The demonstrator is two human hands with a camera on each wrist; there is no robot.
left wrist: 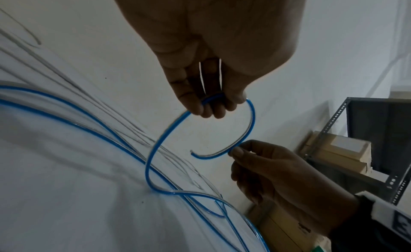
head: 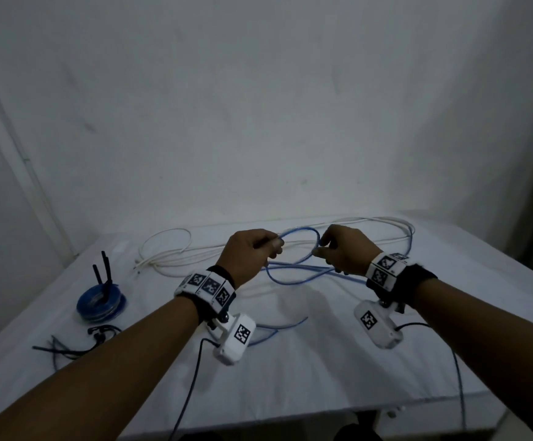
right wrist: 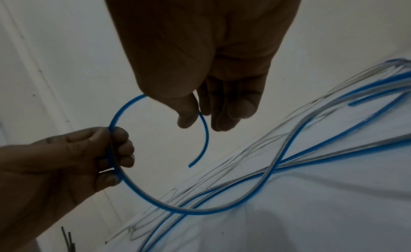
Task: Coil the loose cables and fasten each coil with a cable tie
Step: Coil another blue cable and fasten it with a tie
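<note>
A long blue cable (head: 300,230) lies in loose bends on the white table (head: 322,361). One stretch is lifted into a small loop between my two hands. My left hand (head: 273,246) grips the cable in curled fingers (left wrist: 195,104) on the loop's left side. My right hand (head: 320,248) pinches it between thumb and forefinger (right wrist: 189,115) on the right side, close to the free end (right wrist: 190,165), which hangs below. Both hands are held just above the table. The rest of the blue cable (left wrist: 93,125) trails away over the cloth.
A loose white cable (head: 169,249) lies tangled behind and under the blue one. At the left stands a finished blue coil (head: 101,305) with black ties sticking up; loose black cable ties (head: 58,348) lie near it. A metal shelf with cardboard boxes (left wrist: 340,150) stands to the right.
</note>
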